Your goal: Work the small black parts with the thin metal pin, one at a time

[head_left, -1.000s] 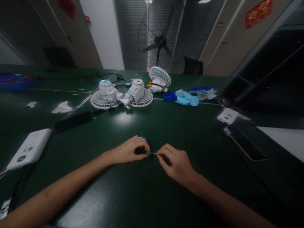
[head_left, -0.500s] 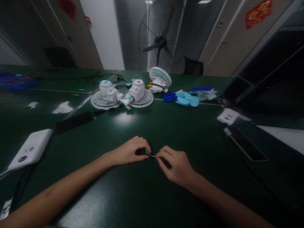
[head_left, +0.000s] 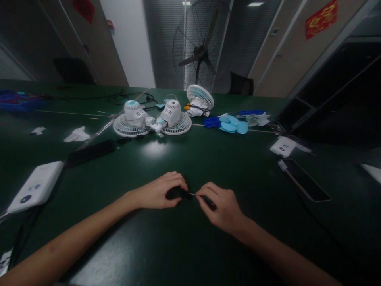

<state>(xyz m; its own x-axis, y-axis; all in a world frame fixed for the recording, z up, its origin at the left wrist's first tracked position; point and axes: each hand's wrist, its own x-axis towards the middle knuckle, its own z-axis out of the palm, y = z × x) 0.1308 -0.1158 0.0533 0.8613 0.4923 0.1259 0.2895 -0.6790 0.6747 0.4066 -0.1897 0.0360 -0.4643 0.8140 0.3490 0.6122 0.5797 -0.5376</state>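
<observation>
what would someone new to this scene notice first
The eye likely goes first to the three small white fans grouped near the middle of the green table, beyond the hands. Nearer, the left hand and right hand almost meet, a thin pale rod at the right fingertips. Behind the table, a big dark fan stands before the blinds.

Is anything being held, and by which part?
The right hand pinches a thin rod at its visible right end; the left hand's hold is unclear.
</observation>
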